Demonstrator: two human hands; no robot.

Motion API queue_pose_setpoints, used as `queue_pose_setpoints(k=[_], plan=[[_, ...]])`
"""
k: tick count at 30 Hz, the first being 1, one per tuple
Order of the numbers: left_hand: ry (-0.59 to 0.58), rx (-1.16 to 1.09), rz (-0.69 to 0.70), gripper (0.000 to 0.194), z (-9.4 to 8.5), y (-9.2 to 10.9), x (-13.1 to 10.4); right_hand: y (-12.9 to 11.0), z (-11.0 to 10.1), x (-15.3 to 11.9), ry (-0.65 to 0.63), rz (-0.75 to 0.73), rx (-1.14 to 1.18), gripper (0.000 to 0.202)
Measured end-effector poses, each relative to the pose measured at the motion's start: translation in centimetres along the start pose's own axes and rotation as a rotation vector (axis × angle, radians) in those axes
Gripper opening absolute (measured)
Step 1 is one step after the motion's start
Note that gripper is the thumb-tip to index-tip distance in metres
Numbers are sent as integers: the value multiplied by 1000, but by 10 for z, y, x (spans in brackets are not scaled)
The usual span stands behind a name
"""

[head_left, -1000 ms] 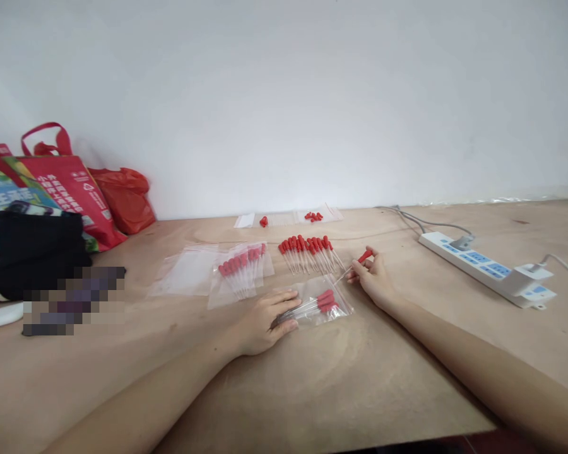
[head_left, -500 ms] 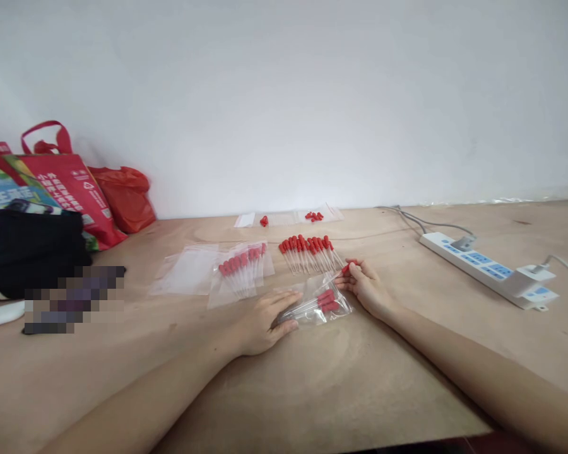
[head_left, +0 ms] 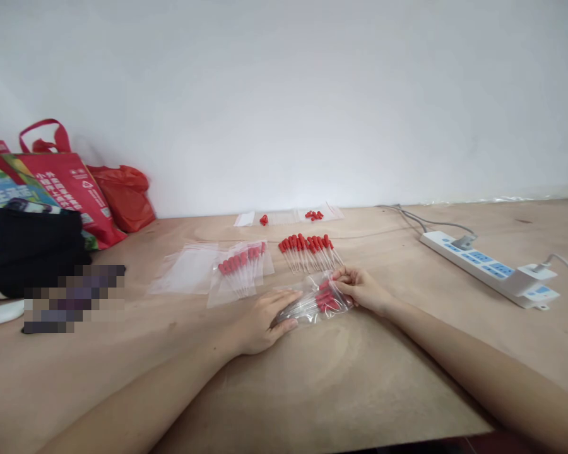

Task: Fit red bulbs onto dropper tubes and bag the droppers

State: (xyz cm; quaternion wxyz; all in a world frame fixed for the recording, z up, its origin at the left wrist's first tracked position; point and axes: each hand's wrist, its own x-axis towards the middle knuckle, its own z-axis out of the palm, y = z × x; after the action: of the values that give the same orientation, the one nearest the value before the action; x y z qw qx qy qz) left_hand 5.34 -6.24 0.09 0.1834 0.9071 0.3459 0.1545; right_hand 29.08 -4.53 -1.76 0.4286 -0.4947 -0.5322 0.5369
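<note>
A clear plastic bag (head_left: 307,315) lies in front of me with several red-bulbed glass droppers (head_left: 329,301) inside, bulbs to the right. The fingers and thumb of my left hand (head_left: 264,320) close around its left end. At the bag's upper right edge, my right hand (head_left: 357,287) pinches the plastic; its fingertips are close to a red bulb and partly hidden. Just beyond, a row of loose droppers (head_left: 307,252) lies with red bulbs pointing away. Filled zip bags of droppers (head_left: 239,271) rest to the left, beside flat zip bags (head_left: 187,268).
Small bags of loose red bulbs (head_left: 313,215) lie by the wall. A white power strip (head_left: 478,258) with plugs and cables is on the right. Shopping bags (head_left: 71,189) and a black cloth bag (head_left: 33,246) stand at the left. The wooden table's front edge is near me.
My right hand has moved slightly left, to the bag's edge. The dropper it held by the bulb now appears inside the bag with the others. My left hand has stayed put.
</note>
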Motion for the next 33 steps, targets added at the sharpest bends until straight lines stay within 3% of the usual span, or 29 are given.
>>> queue_pose_setpoints(k=[7,13,18,27,33], plan=[[-10,9,7,42,2,-3,0,7,-1,3,-69,-37,-27,32],[-5,10,13,40,2,-3,1,22,-15,27,330,-181,-147,31],[-17,35,9,40,0,-1,2,27,-30,60,480,-216,-382,33],[-40,49,1,40,0,-2,2,11,-23,89,505,-88,-694,14],[-42,40,-12,40,-1,0,3,7,-20,90,522,-94,-654,11]])
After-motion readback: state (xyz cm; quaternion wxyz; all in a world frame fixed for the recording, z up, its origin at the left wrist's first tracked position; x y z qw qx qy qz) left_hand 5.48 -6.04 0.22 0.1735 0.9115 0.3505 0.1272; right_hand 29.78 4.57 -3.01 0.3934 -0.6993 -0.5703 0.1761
